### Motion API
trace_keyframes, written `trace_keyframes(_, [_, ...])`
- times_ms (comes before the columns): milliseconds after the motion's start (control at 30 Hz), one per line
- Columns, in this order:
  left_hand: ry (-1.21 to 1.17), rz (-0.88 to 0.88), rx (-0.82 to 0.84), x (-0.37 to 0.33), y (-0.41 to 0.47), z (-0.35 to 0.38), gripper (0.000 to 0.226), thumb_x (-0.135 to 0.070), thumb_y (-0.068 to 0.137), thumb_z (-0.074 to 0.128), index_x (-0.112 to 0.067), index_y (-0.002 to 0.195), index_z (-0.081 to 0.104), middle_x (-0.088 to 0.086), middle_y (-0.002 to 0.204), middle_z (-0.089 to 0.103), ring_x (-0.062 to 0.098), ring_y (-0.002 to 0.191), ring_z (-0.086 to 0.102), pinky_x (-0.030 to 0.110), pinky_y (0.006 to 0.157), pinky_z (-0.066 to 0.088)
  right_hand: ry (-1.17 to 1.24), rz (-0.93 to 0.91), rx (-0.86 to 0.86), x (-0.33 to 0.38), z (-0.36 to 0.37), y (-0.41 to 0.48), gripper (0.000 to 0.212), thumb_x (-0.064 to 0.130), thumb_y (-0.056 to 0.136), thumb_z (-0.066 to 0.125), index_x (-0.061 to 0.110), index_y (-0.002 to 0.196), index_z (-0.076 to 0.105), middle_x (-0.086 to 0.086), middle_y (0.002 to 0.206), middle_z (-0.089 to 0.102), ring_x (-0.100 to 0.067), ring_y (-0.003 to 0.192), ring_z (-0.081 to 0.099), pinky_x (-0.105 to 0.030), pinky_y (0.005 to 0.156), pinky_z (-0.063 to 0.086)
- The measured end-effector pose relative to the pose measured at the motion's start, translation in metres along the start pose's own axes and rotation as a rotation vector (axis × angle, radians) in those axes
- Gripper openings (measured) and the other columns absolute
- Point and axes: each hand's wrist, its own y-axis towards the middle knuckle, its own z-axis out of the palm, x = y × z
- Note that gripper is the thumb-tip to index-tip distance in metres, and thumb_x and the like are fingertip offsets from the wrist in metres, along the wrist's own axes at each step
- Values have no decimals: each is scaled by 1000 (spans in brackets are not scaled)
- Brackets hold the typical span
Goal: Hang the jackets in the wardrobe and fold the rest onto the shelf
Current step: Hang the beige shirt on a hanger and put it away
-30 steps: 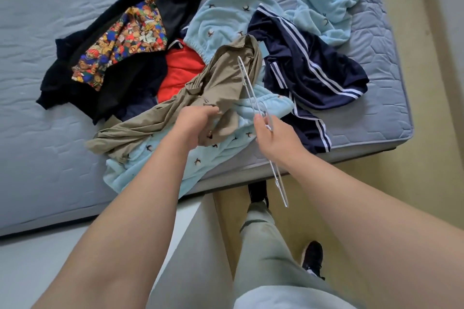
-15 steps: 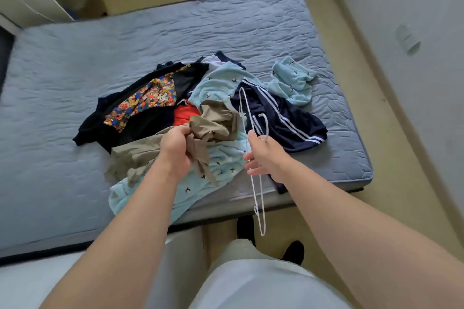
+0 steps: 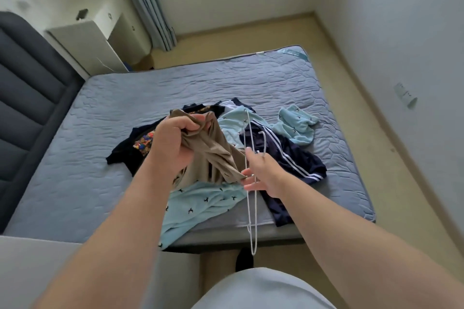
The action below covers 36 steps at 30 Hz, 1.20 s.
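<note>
Bed [image 3: 100, 133]: grey quilted mattress, dark headboard [image 3: 27, 88] at left of view. Vs. 0.5 s ago the view is tilted up, so the headboard, curtain [image 3: 150, 7] and far wall now show. Bed itself unchanged.

Pile [image 3: 200, 203] of clothes: lies on bed near its front edge. Light-blue, navy striped and black items in same pos. as before.

Tan garment [image 3: 213, 158]: task item. Was low on pile 0.5 s ago. Top end is now lifted clear, lower part trails onto pile.

Left hand [image 3: 175, 143]: closed round bunched top of tan garment, fingers curled over the fabric. Has moved up w/ the garment.

Right hand [image 3: 263, 173]: grips hanger mid-length, fingertips just touching tan garment's hanging end. Earlier it was apart from the garment.

Hanger [image 3: 252, 221]: white wire, approx. upright, hook above the right hand, lower end hangs past bed's front edge. Orientation as before.
</note>
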Motion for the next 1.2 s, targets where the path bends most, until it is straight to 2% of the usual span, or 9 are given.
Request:
trace_keyframes(167, [-121, 116, 93, -12, -26, 43, 23, 4, 64, 41, -8, 52, 55, 7, 62, 58, 30, 72, 58, 36, 78, 54, -15, 6, 27, -9, -10, -14, 46, 42, 102, 50, 5, 129, 52, -12, 125, 60, -28, 92, 68, -39, 74, 63])
trace_keyframes(300, [-212, 117, 170, -18, -37, 63, 16, -11, 71, 48, -15, 57, 41, 3, 54, 46, 25, 62, 51, 31, 68, 50, 80, 68, 42, -9, -9, -21, 17, 15, 102, 44, 11, 86, 46, -9, 80, 58, -23, 63, 57, -29, 52, 54])
trace_keyframes(333, [-211, 110, 196, -20, -38, 65, 20, -15, 74, 48, -16, 55, 41, 2, 51, 43, 23, 59, 49, 30, 66, 49, 30, 39, -11, -9, -9, -19, 10, 12, 99, 48, 12, 91, 43, -11, 82, 58, -24, 63, 58, -31, 52, 55])
trace_keyframes(500, [-239, 107, 244, -31, -35, 70, 29, -16, 76, 53, -18, 57, 31, 0, 49, 35, 18, 50, 40, 29, 59, 37, -135, -107, -110, -6, -12, -12, 48, 11, 80, 69, 17, 112, 33, -14, 106, 51, -30, 77, 56, -38, 66, 52])
trace_keyframes(600, [-251, 127, 282, -37, -25, 70, 32, -16, 78, 54, -18, 54, 32, -1, 48, 34, 17, 48, 36, 29, 59, 36, -200, -146, -237, 0, -20, -6, 28, 17, 76, 57, 17, 97, 39, -7, 94, 51, -31, 86, 59, -39, 79, 52])
trace_keyframes(767, [-215, 120, 240, -46, -4, 51, 36, -19, 78, 60, -20, 51, 36, -2, 48, 36, 18, 46, 37, 27, 55, 41, -355, -264, -361, 18, -32, -2, 15, 9, 83, 45, 11, 97, 50, -10, 89, 52, -29, 79, 53, -39, 74, 48])
trace_keyframes(967, [495, 157, -364, -30, 36, -2, 18, -18, 58, 67, -21, 54, 50, 0, 53, 43, 18, 48, 41, 29, 51, 36, -306, -372, -423, 69, -34, -12, 10, 9, 83, 50, 17, 87, 45, -2, 79, 48, -19, 69, 47, -30, 57, 34])
trace_keyframes(1133, [1253, -171, -186, 3, 58, -31, 12, -20, 64, 73, -12, 69, 66, 6, 68, 63, 21, 62, 57, 28, 57, 41, -207, -494, -351, 103, -18, -23, 17, 11, 78, 50, 23, 87, 42, 0, 82, 46, -18, 70, 44, -31, 58, 32])
trace_keyframes(1200, [1437, -177, -155, 10, 67, -33, 17, -23, 74, 70, -14, 88, 66, 9, 92, 65, 22, 77, 61, 28, 64, 45, -189, -526, -343, 115, -14, -23, 21, 8, 81, 49, 26, 82, 39, 0, 80, 45, -18, 68, 42, -31, 57, 32])
